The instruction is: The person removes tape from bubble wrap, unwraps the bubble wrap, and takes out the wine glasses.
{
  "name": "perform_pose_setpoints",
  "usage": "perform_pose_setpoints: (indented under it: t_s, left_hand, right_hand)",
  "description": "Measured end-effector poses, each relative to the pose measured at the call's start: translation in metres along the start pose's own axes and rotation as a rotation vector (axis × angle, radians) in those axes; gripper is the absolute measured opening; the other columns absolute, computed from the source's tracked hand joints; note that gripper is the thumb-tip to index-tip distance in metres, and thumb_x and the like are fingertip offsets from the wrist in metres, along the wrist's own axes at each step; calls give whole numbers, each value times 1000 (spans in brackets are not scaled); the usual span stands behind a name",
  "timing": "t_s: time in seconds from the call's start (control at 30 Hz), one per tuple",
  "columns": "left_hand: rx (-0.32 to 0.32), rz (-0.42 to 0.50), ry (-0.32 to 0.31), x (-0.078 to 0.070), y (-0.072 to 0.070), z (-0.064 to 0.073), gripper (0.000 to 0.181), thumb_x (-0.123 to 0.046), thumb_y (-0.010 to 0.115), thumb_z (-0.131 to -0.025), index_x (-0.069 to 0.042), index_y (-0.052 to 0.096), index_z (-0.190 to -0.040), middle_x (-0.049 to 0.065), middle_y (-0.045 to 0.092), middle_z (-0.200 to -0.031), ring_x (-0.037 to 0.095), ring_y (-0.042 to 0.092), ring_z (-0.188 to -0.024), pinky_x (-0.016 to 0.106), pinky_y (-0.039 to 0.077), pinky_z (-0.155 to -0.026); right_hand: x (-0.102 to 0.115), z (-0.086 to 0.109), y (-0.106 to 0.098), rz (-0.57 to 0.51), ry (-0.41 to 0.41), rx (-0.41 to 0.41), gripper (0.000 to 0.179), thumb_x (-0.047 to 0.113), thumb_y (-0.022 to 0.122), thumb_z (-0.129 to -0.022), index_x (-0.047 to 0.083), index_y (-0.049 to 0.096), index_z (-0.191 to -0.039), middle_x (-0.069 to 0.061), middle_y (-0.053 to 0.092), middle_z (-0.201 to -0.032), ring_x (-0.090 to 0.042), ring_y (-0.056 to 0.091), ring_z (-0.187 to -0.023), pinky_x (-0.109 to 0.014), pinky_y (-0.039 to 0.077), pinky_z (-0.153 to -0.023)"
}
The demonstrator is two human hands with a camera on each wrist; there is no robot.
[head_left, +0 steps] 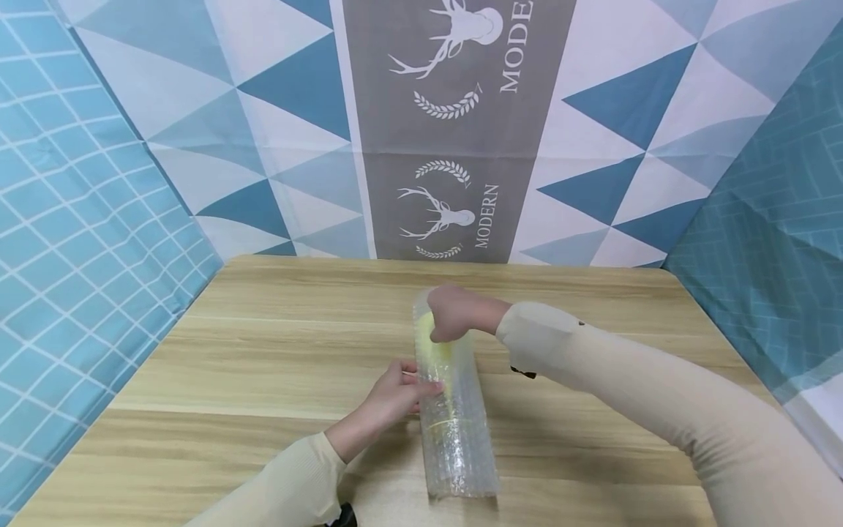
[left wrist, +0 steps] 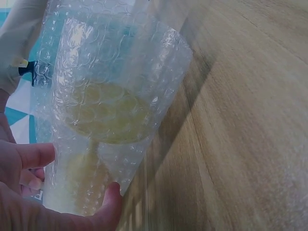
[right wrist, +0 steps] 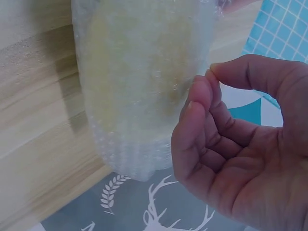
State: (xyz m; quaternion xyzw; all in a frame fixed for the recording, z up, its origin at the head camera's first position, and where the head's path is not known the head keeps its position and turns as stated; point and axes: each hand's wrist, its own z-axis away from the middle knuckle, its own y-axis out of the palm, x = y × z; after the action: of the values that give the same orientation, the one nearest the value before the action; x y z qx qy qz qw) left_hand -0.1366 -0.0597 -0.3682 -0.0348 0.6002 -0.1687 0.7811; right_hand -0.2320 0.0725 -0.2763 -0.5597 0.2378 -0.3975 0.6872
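A long roll of clear bubble wrap [head_left: 459, 461] stretches away from me across the middle of the table. Inside it shows a yellow stemmed goblet [left wrist: 108, 113], its round foot toward me and its bowl at the far end. My left hand [head_left: 395, 395] grips the roll at mid-length from the left side, thumb on top and other fingers at the side. Near the far end, my right hand [head_left: 453, 315] is above the goblet's bowl. In the right wrist view its thumb and fingertips [right wrist: 199, 91] pinch together at the wrap's edge.
The wooden table [head_left: 296, 293] ends at a patterned cloth backdrop [head_left: 283, 146] with deer-head prints. Blue checked cloth [head_left: 72, 219] hangs along the left, and teal cloth [head_left: 764, 249] along the right.
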Motion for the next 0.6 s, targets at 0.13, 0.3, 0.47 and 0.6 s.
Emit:
perform_pose_setpoints:
  t_s: [0.13,0.3,0.47,0.6]
  left_hand:
    - [0,2,2,1,-1,1,59,-19,71,-82,8,40,-125,25,60,-114,22,65,-91,38,59,-79]
    - [5,2,6,1,-1,1,58,-19,71,-82,8,41,-124,25,60,-115,21,65,-91,38,59,-79]
    - [4,13,14,2,-1,1,55,-17,71,-82,8,41,-121,25,62,-113,20,66,-88,37,59,-77]
    - [1,13,17,3,-1,0,53,-16,71,-81,7,43,-120,24,63,-112,19,66,-88,37,58,-77]
  right_hand:
    - [-7,0,2,-78,-38,-19,46,6,60,-73,19,29,-41,11,24,-38,-3,18,-41,-16,16,-42]
    - [-15,4,5,-164,-62,-49,46,6,57,-72,20,28,-39,12,20,-38,-2,13,-42,-16,10,-42]
    - [-23,9,5,-257,-78,-72,44,8,56,-72,21,28,-41,13,20,-41,-1,14,-43,-16,11,-44]
    - [-31,13,6,-317,-81,-90,44,8,55,-72,22,27,-40,14,20,-41,0,15,-43,-16,12,-46]
